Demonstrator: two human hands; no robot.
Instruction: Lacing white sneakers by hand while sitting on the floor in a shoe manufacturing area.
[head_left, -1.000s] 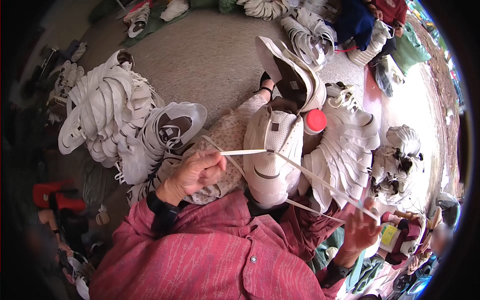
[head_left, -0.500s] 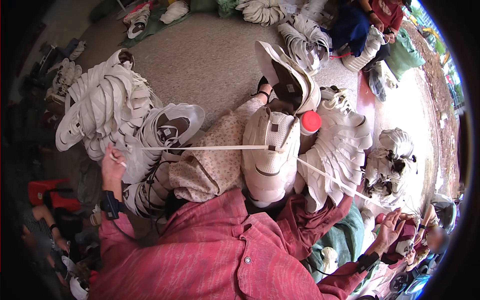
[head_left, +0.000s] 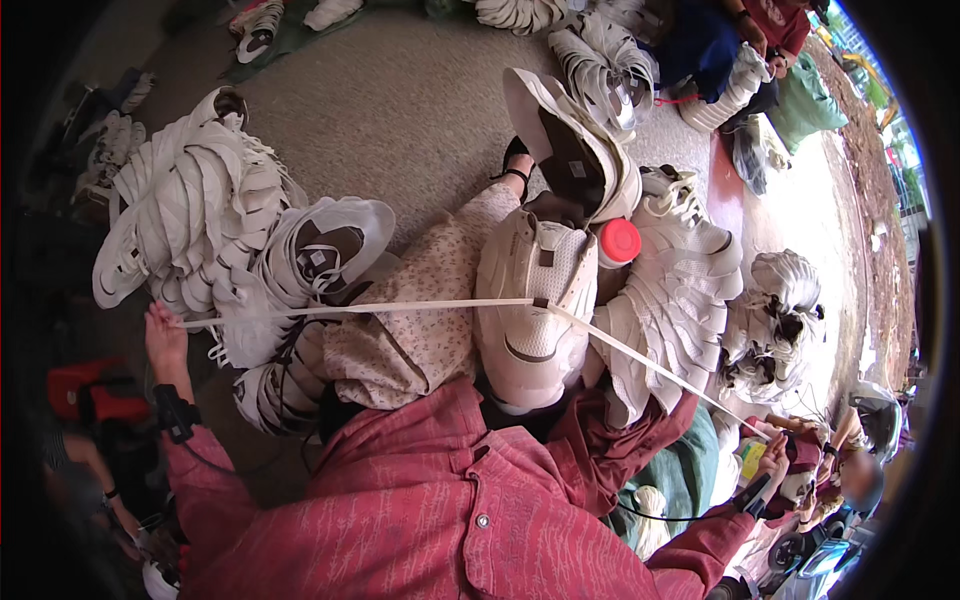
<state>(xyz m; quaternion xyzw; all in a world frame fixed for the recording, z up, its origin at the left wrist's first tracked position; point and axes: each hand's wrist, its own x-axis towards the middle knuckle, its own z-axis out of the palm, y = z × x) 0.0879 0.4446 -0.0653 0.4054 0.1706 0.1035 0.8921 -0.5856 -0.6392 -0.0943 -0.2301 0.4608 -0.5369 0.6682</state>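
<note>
Two hands draw one white lace taut through a white shoe that rests on the person's lap, toe toward the body. The left hand is out by the left edge of the lap, fingers closed on the lace end near a pile of white uppers. The right hand is stretched far to the right, and the lace runs to it; it appears to pinch the other end, though it is too small to be sure. A second shoe stands sole-up just beyond the first, with a red cap beside it.

To do this pull well, I judge both ends should come out level, so the lace sits centred in the eyelet pair. The pull is best kept flat and untwisted, and eased off once the lace lies snug across the tongue. The knees should steady the shoe so it does not roll toward the stronger hand.
</note>
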